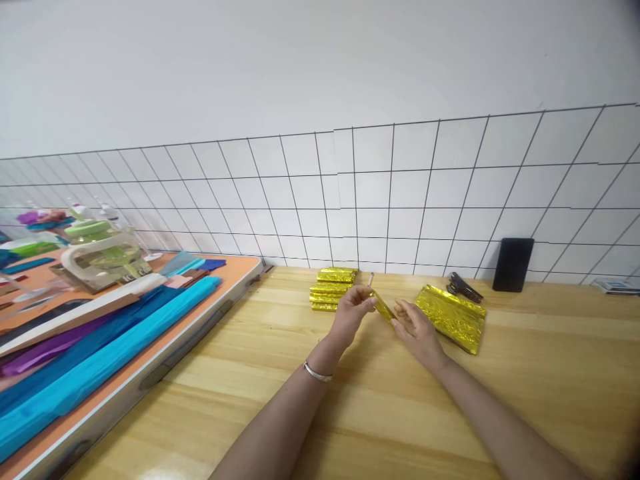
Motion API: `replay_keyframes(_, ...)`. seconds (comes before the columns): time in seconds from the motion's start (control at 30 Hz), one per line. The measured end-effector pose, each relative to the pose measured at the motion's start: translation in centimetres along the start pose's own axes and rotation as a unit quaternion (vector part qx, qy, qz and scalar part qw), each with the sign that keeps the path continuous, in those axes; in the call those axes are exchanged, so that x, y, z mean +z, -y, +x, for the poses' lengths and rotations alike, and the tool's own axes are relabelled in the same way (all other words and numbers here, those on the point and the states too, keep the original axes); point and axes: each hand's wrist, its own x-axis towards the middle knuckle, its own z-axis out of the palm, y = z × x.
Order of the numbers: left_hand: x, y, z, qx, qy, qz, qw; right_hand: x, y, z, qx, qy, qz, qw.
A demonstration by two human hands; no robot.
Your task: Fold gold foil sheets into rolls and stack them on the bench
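Two hands (pixel 354 309) (pixel 418 329) handle one gold strip (pixel 383 307) above one table (pixel 250 373).

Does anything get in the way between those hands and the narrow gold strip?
Nothing visible does. The left hand pinches the upper end of the gold strip, and the right hand is at its lower end, with no object between.

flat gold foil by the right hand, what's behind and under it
A black tool lies just behind the flat gold foil. What is underneath is covered by the foil.
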Motion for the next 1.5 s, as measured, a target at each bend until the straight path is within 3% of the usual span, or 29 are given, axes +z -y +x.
replay_keyframes(0.17, -0.9, 0.9, 0.4, -0.016, -0.082, -0.086, 0.993, 0.2, -0.5, 0.4, 0.111, -0.055, 0.071, 0.99)
replay_keyframes(0.47, -1.1, 2.5, 0.3, -0.064, -0.141, -0.155, 0.976, 0.9, -0.7, 0.1, 0.123, -0.032, 0.111, 0.986)
replay_keyframes(0.87, -1.3, 3.1, -0.1, -0.102, -0.106, -0.132, 0.98, 0.0, -0.5, 0.6, 0.115, -0.077, 0.127, 0.982)
replay_keyframes(1.17, -1.8, 2.4, 0.4, -0.091, -0.054, -0.013, 0.994, -1.0, -0.4, 0.9, 0.083, -0.081, 0.094, 0.989)
replay_keyframes(1.3, -1.9, 0.9, 0.6, -0.029, 0.002, 0.098, 0.995, -1.5, 0.1, 1.2, 0.067, -0.082, 0.081, 0.991)
replay_keyframes(1.4, -1.3, 0.2, 0.3, 0.073, 0.073, 0.246, 0.964, -1.8, 1.2, 1.5, 0.03, -0.061, 0.059, 0.996)
replay_keyframes(1.5, -0.6, 0.1, -0.1, 0.111, 0.082, 0.296, 0.945, -1.9, 2.5, 1.6, -0.029, -0.035, 0.027, 0.999)
